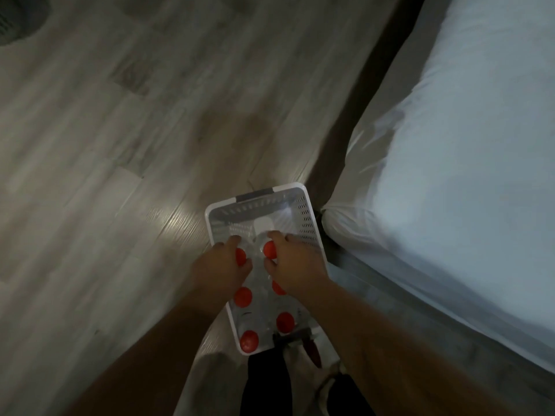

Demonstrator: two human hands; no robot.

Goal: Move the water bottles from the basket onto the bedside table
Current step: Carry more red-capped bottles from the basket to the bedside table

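A white perforated plastic basket (306, 214) stands on the floor beside the bed corner. Several clear water bottles with red caps stand upright in it, in two rows; one cap shows at the near left (249, 341). My left hand (222, 265) curls around the far-left bottle, its red cap (241, 256) showing between my fingers. My right hand (292, 265) curls around the far-right bottle, whose cap (269, 250) peeks out by my thumb. Both bottles still stand inside the basket. The bedside table is out of view.
A bed with a white sheet (450, 145) fills the right side, its dark frame (345, 115) running along the floor. Grey wood-look flooring (120, 145) spreads left. My legs and shoes show at the bottom edge.
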